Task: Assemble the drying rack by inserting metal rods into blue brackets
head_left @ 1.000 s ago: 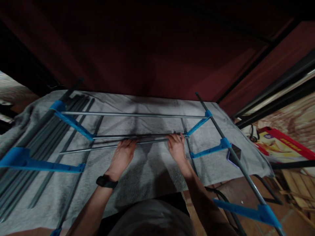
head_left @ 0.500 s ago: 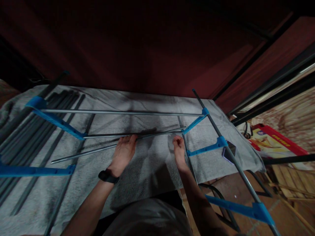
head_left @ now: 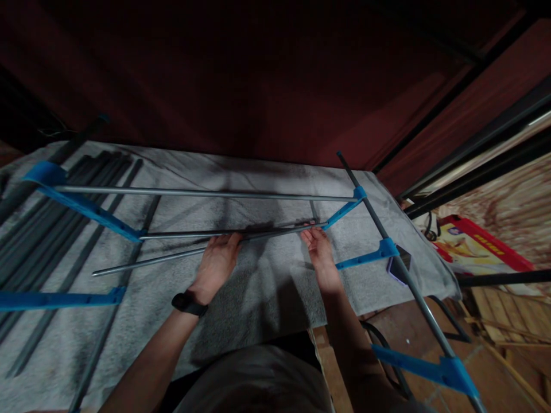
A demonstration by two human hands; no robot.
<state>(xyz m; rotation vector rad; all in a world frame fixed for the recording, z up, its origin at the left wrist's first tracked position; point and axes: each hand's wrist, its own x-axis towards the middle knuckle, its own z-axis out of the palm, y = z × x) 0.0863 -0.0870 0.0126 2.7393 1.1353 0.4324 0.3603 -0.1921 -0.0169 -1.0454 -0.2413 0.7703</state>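
Observation:
A thin loose grey metal rod (head_left: 150,261) lies slanted across a grey towel (head_left: 258,287). My left hand (head_left: 217,261), a black watch on its wrist, is closed around the rod near its middle. My right hand (head_left: 319,248) pinches the rod's right end, right beside a blue plastic bracket (head_left: 342,213). Two more rods (head_left: 206,194) span between the blue brackets (head_left: 86,206) of a partly built rack. A long grey side pole (head_left: 400,269) carries blue brackets on the right.
A bundle of dark rods (head_left: 55,212) lies at the left on the towel. A small purple-edged object (head_left: 398,265) sits near the towel's right edge. A red and yellow box (head_left: 477,252) is on the floor at right. A dark red wall stands behind.
The loose rod's right end has risen toward the blue bracket, so it now slants. My right hand let go, then took the rod's end again. The view shifted a little right.

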